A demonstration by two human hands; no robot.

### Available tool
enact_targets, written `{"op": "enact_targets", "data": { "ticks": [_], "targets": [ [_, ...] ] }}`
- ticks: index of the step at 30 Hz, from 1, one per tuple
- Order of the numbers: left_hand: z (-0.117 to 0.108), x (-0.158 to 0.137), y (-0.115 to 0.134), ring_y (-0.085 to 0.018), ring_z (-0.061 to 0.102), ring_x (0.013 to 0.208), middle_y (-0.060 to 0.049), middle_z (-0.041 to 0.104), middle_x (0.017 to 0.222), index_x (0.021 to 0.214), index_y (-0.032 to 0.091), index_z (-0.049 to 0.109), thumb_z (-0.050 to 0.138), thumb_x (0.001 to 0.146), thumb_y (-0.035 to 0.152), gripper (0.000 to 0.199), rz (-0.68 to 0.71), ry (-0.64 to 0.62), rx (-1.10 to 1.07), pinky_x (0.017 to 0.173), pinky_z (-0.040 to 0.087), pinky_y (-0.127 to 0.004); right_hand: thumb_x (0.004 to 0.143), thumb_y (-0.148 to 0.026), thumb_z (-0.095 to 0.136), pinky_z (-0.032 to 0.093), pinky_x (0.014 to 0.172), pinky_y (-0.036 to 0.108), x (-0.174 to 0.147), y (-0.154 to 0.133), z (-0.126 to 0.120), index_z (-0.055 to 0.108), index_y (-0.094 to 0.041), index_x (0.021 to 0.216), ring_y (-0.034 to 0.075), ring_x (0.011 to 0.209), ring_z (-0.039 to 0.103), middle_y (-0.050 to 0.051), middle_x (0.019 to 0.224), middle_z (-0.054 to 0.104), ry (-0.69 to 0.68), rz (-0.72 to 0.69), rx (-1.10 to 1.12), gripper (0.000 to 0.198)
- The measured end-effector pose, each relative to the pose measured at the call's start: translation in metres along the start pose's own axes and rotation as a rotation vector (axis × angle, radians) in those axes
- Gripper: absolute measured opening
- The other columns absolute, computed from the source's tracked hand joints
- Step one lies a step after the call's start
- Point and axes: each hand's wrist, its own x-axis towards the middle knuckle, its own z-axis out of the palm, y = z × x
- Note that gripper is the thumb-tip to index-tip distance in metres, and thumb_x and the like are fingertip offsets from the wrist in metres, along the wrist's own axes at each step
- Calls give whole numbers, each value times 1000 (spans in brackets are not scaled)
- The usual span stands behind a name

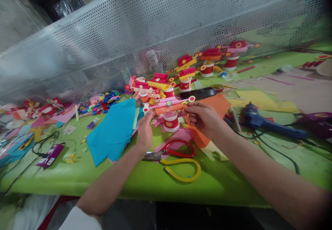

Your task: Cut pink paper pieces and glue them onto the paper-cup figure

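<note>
Both grips clamp the orange roll (169, 108): left hand (145, 133), right hand (203, 117). Scissors (173, 155) lie just below; glue gun (261, 123) right, on the desk (220, 181).

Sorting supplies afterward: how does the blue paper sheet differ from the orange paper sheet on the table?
The blue paper sheet lies by the left hand; the orange paper sheet lies under the right hand. The blue sheet shows almost whole; the orange sheet is partly hidden by that hand. The blue looks larger. Both lie flat on the green table.
</note>
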Motion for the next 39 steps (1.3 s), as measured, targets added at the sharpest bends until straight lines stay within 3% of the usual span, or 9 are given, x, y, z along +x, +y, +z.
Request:
{"op": "enact_targets", "data": {
  "ticks": [8,14,17,20,24,28,31,35,39],
  "targets": [
    [-2,2,3,-32,66,132,-8,81,114,92,26,79,60,94,69,47,4,111,58,115,45,-49,63,-20,76,36,40,25,3,-2,-1,54,-24,62,9,49,37,-3,57,45,53,5,2,22],
    [-5,2,7,-32,61,137,-9,78,116,79,26,72,53,97,71,51,28,154,70,112,46,-50,67,-30,77,41,43,27,-6,-16,-6,54,-25,62,10,50,35,-1,61,48,47,-64,-94,24],
    [-8,4,7,-32,65,127,-9,75,100,73,26,64,53,94,75,54,44,227,68,106,49,-49,69,-39,81,46,48,30,-22,-19,-10,57,-25,61,12,52,42,0,59,50,-16,-100,-237,29],
    [-14,10,9,-32,63,130,-8,74,105,64,26,51,52,92,80,61,47,262,79,102,50,-48,67,-52,88,49,57,32,-38,-18,-20,63,-24,62,16,60,53,2,62,59,-81,-166,-459,38],
    [-21,21,14,-29,67,121,-8,74,111,56,23,38,55,89,80,68,25,339,-10,98,52,-45,72,-63,86,40,56,32,-54,-16,-40,61,-25,59,16,57,47,0,56,54,-74,-307,-786,48],
    [-30,32,17,-22,71,108,-6,74,96,53,23,33,63,88,70,66,21,409,-48,97,52,-40,73,-57,82,51,78,42,-60,-19,-59,74,-27,80,27,82,66,7,87,76,-87,-409,-1002,31],
    [-36,38,14,-21,71,100,-5,71,88,58,23,42,68,88,64,57,-11,462,-58,91,53,-38,72,-57,79,51,97,51,-49,-23,-68,79,-28,94,38,110,69,13,116,79,-87,-410,-1117,36],
    [-40,42,12,-19,69,89,-4,72,88,73,23,59,69,89,60,41,-79,497,-71,82,52,-34,71,-65,81,54,98,56,-17,-28,-71,79,-25,111,43,120,68,19,131,75,-49,-331,-1201,56],
    [-38,44,12,-16,69,81,-2,76,92,89,24,66,75,86,41,20,-159,453,-72,75,50,-30,69,-67,85,59,93,51,12,-27,-63,79,-26,116,40,114,73,18,132,76,-120,-264,-1232,62]
  ]
}}
